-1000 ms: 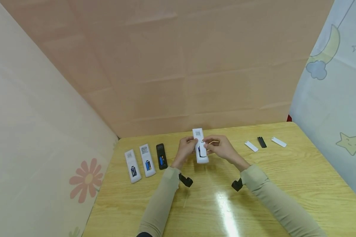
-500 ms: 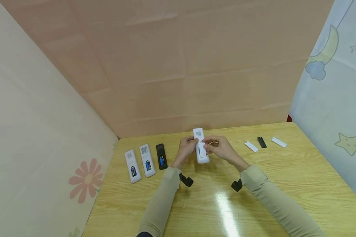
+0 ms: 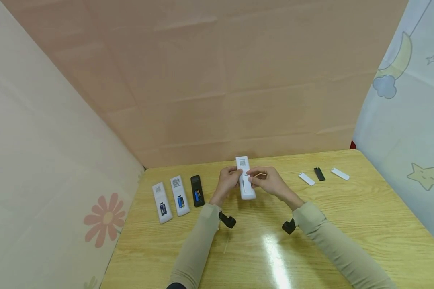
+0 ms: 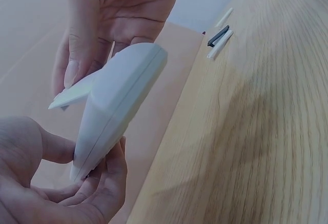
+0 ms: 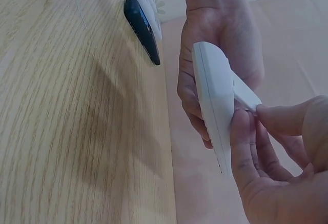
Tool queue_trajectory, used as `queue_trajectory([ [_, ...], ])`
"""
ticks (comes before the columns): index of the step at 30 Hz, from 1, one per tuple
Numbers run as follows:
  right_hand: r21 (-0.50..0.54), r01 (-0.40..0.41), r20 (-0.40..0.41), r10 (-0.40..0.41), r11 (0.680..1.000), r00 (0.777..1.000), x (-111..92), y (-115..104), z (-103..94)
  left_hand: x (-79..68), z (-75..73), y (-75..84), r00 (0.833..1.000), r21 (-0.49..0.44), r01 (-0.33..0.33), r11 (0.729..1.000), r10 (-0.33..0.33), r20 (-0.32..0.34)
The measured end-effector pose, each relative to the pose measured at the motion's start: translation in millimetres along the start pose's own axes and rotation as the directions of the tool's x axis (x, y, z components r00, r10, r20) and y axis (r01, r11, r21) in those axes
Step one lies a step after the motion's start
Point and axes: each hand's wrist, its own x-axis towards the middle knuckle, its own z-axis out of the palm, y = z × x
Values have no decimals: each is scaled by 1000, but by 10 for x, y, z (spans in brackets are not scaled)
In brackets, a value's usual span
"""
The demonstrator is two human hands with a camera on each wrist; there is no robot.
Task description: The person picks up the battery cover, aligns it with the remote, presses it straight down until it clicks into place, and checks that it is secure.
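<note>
A white remote control [image 3: 242, 161] is held back side up above the table by my left hand [image 3: 226, 181], thumb on its edge and fingers beneath. My right hand [image 3: 270, 181] pinches the upper end of a white battery cover [image 3: 246, 186] between thumb and fingertips. In the left wrist view, the cover [image 4: 77, 94] slants away from the remote control [image 4: 122, 88], its far end against the back and its pinched end raised. The right wrist view shows the same wedge between cover [image 5: 246, 94] and remote control [image 5: 211, 88]. The cover hides most of the battery compartment.
To the left lie two white remote controls [image 3: 157, 189] and a black remote control [image 3: 195, 182], compartments uncovered with batteries inside. At the right on the wooden table [image 3: 347, 224] are two white battery covers [image 3: 340, 173] and a black battery cover [image 3: 319, 174].
The cover has shifted over the compartment, hiding the dark opening seen a second ago except for a thin line at its left. Both hands have barely moved.
</note>
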Motion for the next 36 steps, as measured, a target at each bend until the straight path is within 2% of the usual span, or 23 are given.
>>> queue_trajectory([
  [9,-47,7,5,-7,999,1000,-20,1,-12,-46,-15,4,997,-28,-37,999,39,60],
  [26,-141,-2,-30,-2,990,1000,-23,35,35,-8,22,0,999,1,-36,999,36,23],
  [36,-193,0,-52,-11,981,999,6,5,27,-27,15,23,997,-41,-63,997,65,40],
])
